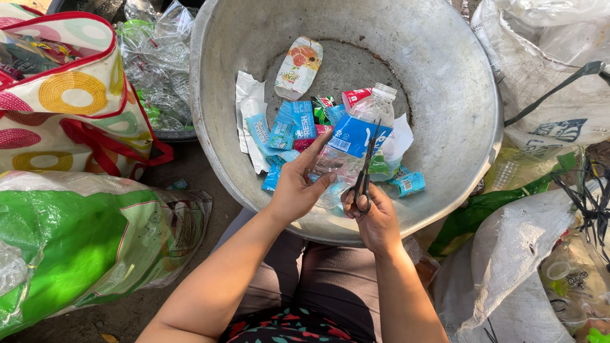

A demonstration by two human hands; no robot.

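Note:
My left hand (297, 184) grips a clear plastic bottle (356, 136) with a blue label, held over a large metal basin (445, 82). My right hand (375, 216) holds black scissors (366, 171), whose blades point up along the bottle's label. Several cut blue, white and red labels (289, 130) lie in the bottom of the basin, with an orange-printed one (298, 67) farther back.
A patterned bag with red trim (70, 95) and a tub of crushed clear bottles (155, 63) stand at the left. A green and white sack (82, 241) lies at the lower left. White sacks (540, 76) and a green bottle (502, 197) crowd the right.

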